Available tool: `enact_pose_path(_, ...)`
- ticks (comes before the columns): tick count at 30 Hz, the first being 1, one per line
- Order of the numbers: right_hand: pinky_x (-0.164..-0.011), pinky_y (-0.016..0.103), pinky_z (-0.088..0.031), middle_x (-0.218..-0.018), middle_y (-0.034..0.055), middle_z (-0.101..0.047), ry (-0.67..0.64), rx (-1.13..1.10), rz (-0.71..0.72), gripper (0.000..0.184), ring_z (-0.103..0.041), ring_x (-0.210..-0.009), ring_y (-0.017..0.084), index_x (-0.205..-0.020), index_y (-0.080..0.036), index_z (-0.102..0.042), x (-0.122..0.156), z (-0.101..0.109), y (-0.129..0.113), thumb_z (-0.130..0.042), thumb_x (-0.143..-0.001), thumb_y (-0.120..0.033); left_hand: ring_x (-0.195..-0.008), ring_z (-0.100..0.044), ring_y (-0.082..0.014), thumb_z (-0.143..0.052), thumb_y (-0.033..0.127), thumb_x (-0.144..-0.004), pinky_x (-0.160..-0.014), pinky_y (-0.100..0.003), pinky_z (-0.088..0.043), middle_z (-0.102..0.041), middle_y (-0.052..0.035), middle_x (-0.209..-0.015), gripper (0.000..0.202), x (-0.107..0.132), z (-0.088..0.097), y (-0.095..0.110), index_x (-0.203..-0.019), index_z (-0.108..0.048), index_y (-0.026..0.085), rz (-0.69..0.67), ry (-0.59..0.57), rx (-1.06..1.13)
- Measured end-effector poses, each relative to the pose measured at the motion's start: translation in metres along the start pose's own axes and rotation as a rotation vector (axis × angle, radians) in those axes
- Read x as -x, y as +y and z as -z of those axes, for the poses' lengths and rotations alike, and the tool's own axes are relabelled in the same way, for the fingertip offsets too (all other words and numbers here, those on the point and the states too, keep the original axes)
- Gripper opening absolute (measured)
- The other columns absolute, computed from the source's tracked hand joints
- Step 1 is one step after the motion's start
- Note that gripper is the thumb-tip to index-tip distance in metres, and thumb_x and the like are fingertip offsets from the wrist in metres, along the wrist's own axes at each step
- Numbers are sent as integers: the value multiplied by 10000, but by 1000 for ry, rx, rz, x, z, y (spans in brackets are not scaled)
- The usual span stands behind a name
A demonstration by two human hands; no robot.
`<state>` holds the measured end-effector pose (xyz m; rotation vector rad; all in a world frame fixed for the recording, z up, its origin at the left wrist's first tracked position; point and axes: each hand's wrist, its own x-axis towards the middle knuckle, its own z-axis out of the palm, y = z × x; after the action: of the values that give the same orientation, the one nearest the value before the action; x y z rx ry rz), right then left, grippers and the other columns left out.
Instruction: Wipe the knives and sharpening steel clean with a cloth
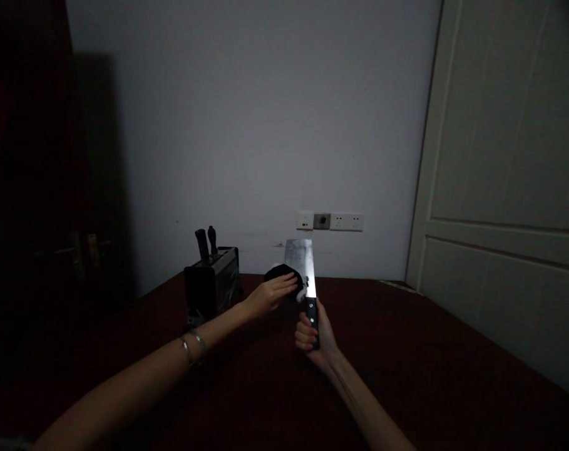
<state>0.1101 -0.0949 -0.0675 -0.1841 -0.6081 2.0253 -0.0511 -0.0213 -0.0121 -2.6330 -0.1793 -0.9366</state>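
A cleaver (303,260) with a wide, shiny blade and a black riveted handle stands upright, blade up, above the table. Around its handle, the fingers of my right hand (319,335) are wrapped closed. My left hand (272,294) presses a black and white cloth (281,274) against the left side of the blade, near its lower part. The fingers lie over the cloth, and part of it is hidden behind them. To the left of my left hand sits a dark knife block (212,282) with two black-handled tools (202,244) sticking out of its top.
The dark red table (382,351) reaches back to a pale wall (246,125). A row of sockets and switches (330,221) is on the wall behind the blade. A panelled door (509,188) stands at the right. The left side is very dark.
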Motion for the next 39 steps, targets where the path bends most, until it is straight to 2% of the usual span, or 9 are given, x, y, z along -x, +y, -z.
enact_pose_path(6,-278,135,-118,-307,-99,-193,37,29,-4,613,-87,-284,20,-424,-170,-382,1,-1,-1,-281,-794,-648,-1313,-219,-169,-321,-34,-775,-1032,-386,-338,-422,-124,-1334,514,2,4,14,-1265,-394,106,16,-103,-8)
enact_pose_path(12,-278,134,-115,-305,-97,-198,50,56,-3,614,-92,-280,20,-427,-169,-383,2,-4,-4,-269,-803,-641,-1298,-260,-197,-389,69,-830,-1002,-388,-371,-453,-115,-1310,396,-12,19,18,-1217,-457,123,29,-200,-94)
enact_pose_path(17,-275,136,-115,-297,-98,-198,17,53,-33,613,-94,-273,20,-423,-171,-376,0,-1,-2,-285,-789,-654,-1306,-233,-185,-381,42,-817,-1017,-417,-347,-425,-104,-1336,442,-18,14,22,-1248,-426,127,15,-139,-46)
enact_pose_path(24,-280,130,-117,-299,-100,-211,31,67,37,603,-107,-275,15,-432,-168,-383,-2,0,-2,-333,-767,-666,-1278,-282,-191,-391,-20,-765,-987,-398,-378,-426,-97,-1329,458,-25,-4,26,-1177,-503,146,132,-60,22)
enact_pose_path(28,-279,131,-109,-295,-104,-197,29,86,22,605,-98,-275,15,-422,-171,-356,-2,-1,-6,-345,-755,-676,-1146,-396,-222,-452,80,-808,-869,-375,-446,-450,-108,-1253,321,-32,3,24,-1079,-586,187,161,-33,-73)
enact_pose_path(33,-284,126,-118,-304,-103,-202,-19,32,-33,594,-101,-282,15,-434,-167,-373,-3,3,-8,-335,-778,-650,-854,-489,-174,-439,281,-870,-725,-322,-454,-522,-84,-909,272,-34,11,11,-1075,-605,218,87,-76,-155)
enact_pose_path(36,-283,129,-121,-304,-102,-197,-29,16,-43,597,-97,-283,16,-430,-167,-373,-3,4,-8,-316,-791,-639,-745,-494,-137,-440,302,-872,-651,-261,-441,-522,-64,-828,267,-33,8,3,-1038,-622,199,86,-79,-141)
enact_pose_path(39,-283,127,-122,-310,-107,-192,-27,9,-35,592,-95,-287,16,-437,-167,-378,-3,4,-8,-333,-782,-647,-736,-510,-127,-443,272,-872,-640,-241,-438,-532,-62,-835,245,-33,4,1,-1002,-628,178,122,-54,-143)
